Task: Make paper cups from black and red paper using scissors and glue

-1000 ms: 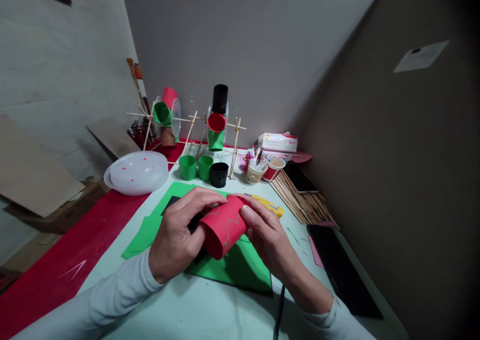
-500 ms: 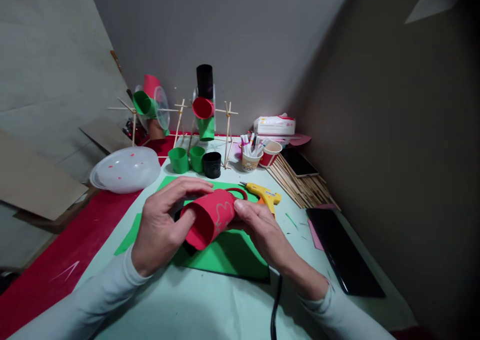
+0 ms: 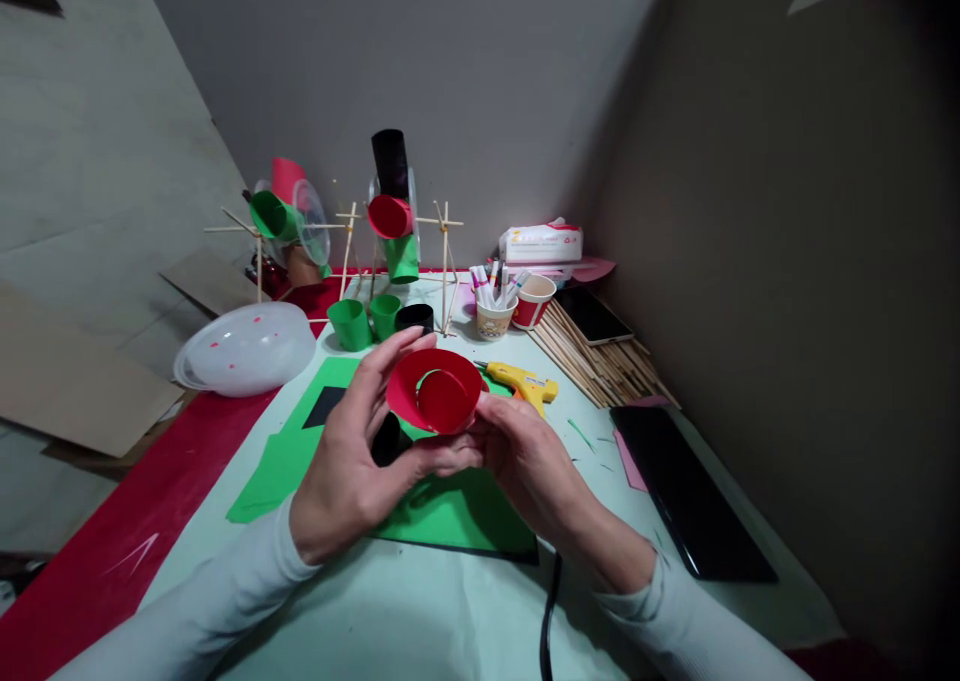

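Grip: both hands were closed on the red cup (image 3: 439, 393). The left hand (image 3: 349, 476) had its fingertips hooked over the left of the rim, thumb under the wall. The right hand (image 3: 529, 451) pinched the right side low down.

The cup was in the air just above the green sheet (image 3: 457, 516), tipped so its open mouth faced the camera and the round bottom showed inside.

- The rim read oval, not round. My judgement: too much squeeze for thin card. Light, even pressure from both sides would keep it true, with the support nearer the base, where it's likely stiffer.
- Side seam was hidden by the fingers, so I couldn't tell its state.
- The cable (image 3: 550, 601) ran over the worktop (image 3: 420, 631) under the right wrist. Likely snag if that arm swung wide.
- A small black roll (image 3: 386, 439) lay on the sheet, just behind the left thumb. A black square (image 3: 325, 406) lay further left on it.
- The yellow glue gun (image 3: 525, 381) lay just beyond the right hand. I couldn't tell if it was hot, so better to keep card and fingers off the nozzle.
- Further back stood two green cups (image 3: 351, 323) and a black cup (image 3: 415, 316).
- Behind them, by the wall, a stick frame (image 3: 444, 261) carried more cups.
- The clear lid (image 3: 244, 346) sat far left, well apart.
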Demonstrator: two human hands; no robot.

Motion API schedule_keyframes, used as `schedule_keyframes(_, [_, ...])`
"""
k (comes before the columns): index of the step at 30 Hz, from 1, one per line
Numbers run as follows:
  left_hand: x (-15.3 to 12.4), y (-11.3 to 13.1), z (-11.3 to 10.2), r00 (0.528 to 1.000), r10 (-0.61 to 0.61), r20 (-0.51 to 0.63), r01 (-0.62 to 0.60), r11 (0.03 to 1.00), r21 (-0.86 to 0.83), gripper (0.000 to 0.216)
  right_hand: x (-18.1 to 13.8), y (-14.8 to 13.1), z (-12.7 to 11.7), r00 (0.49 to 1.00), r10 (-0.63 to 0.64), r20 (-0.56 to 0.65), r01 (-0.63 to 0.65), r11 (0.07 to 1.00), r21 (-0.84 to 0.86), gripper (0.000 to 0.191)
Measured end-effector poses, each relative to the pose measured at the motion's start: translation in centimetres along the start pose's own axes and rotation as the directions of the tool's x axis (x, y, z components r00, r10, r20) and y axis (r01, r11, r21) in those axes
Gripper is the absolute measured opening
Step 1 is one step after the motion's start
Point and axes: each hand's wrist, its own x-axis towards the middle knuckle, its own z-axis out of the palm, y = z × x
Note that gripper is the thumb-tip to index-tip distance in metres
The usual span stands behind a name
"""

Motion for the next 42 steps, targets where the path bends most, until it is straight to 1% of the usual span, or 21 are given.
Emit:
schedule_keyframes(2, [-0.3,-0.4,0.4,1.0,0.023,0.004,-0.023,0.995,0.096,0.087,-0.2,0.2,0.1,1.0,-0.014,-0.013,0.014,1.0,-0.027,0.026])
schedule_keyframes(4, [-0.5,-0.6,0.6,0.999,0.024,0.029,-0.028,0.988,0.149,0.085,-0.4,0.4,0.3,1.0,-0.02,-0.014,0.019,0.997,-0.069,0.026])
schedule_keyframes(6, [-0.5,-0.5,0.7,0.999,0.005,0.033,-0.011,0.984,0.18,0.078,-0.5,0.3,0.4,1.0,-0.012,0.006,0.012,0.992,-0.123,0.033])
schedule_keyframes(8, [-0.3,-0.2,0.6,1.0,-0.007,-0.005,0.008,0.981,0.192,0.068,-0.5,0.0,0.4,1.0,-0.006,0.018,0.009,0.982,-0.186,0.043])
schedule_keyframes(10, [0.0,0.3,0.4,0.997,-0.079,-0.022,0.081,0.987,0.141,0.051,-0.5,-0.5,0.4,1.0,-0.025,0.003,0.025,0.968,-0.25,0.049])
schedule_keyframes(12, [0.3,0.9,0.1,0.98,-0.197,0.026,0.196,0.98,0.033,0.039,-0.5,-1.2,0.3,0.996,-0.077,-0.044,0.062,0.955,-0.291,0.047])
schedule_keyframes(14, [0.7,1.5,-0.3,0.954,-0.286,0.087,0.289,0.957,-0.024,0.036,-0.7,-1.9,0.2,0.977,-0.178,-0.115,0.125,0.922,-0.365,0.039])
schedule_keyframes(16, [0.9,1.9,-0.7,0.938,-0.336,0.087,0.337,0.941,-0.002,0.04,-1.2,-2.5,0.2,0.934,-0.33,-0.138,0.226,0.844,-0.486,0.028])
schedule_keyframes(17, [0.9,2.1,-0.8,0.932,-0.352,0.084,0.352,0.936,0.02,0.043,-1.4,-2.8,0.3,0.904,-0.413,-0.108,0.289,0.779,-0.556,0.024])
schedule_keyframes(18, [0.9,2.2,-0.8,0.93,-0.357,0.089,0.354,0.934,0.048,0.047,-1.7,-3.1,0.3,0.874,-0.484,-0.05,0.355,0.704,-0.615,0.025])
schedule_keyframes(19, [0.9,2.2,-0.8,0.932,-0.347,0.103,0.34,0.937,0.079,0.052,-2.0,-3.4,0.4,0.845,-0.535,0.024,0.419,0.632,-0.652,0.031])
schedule_keyframes(21, [0.9,2.2,-0.7,0.945,-0.294,0.146,0.273,0.951,0.148,0.062,-2.5,-3.8,0.5,0.798,-0.576,0.178,0.516,0.499,-0.696,0.041])
schedule_keyframes(22, [0.9,2.1,-0.6,0.949,-0.265,0.173,0.235,0.956,0.176,0.064,-2.6,-4.0,0.5,0.781,-0.574,0.245,0.548,0.442,-0.71,0.039])
schedule_keyframes(24, [0.9,2.0,-0.4,0.949,-0.239,0.207,0.202,0.962,0.182,0.064,-2.6,-4.2,0.6,0.752,-0.569,0.333,0.591,0.358,-0.723,0.022])
schedule_keyframes(26, [1.0,1.8,-0.2,0.938,-0.254,0.234,0.239,0.967,0.092,0.059,-2.4,-4.3,0.5,0.733,-0.583,0.351,0.598,0.306,-0.74,0.004])
schedule_keyframes(28, [1.3,1.7,-0.3,0.927,-0.282,0.246,0.302,0.952,-0.045,0.058,-2.2,-4.3,0.4,0.733,-0.608,0.306,0.572,0.307,-0.76,0.005])
schedule_keyframes(31, [1.6,1.6,-0.4,0.921,-0.31,0.237,0.359,0.91,-0.205,0.064,-2.0,-4.2,0.4,0.729,-0.654,0.2,0.533,0.359,-0.766,0.008])
schedule_keyframes(33, [1.5,1.5,-0.3,0.915,-0.321,0.245,0.381,0.887,-0.262,0.058,-2.0,-4.2,0.5,0.733,-0.667,0.137,0.511,0.405,-0.758,0.009])
schedule_keyframes(36, [1.2,1.3,0.0,0.905,-0.341,0.256,0.415,0.842,-0.345,0.043,-2.1,-4.2,0.6,0.763,-0.639,0.091,0.465,0.446,-0.765,0.011])
schedule_keyframes(39, [0.7,1.0,0.4,0.909,-0.344,0.235,0.413,0.814,-0.408,0.039,-2.2,-4.2,0.7,0.782,-0.618,0.082,0.43,0.439,-0.789,0.014])
schedule_keyframes(42, [0.4,0.6,0.7,0.937,-0.318,0.144,0.348,0.823,-0.45,0.044,-2.2,-4.1,0.5,0.768,-0.636,0.078,0.424,0.412,-0.807,0.014])
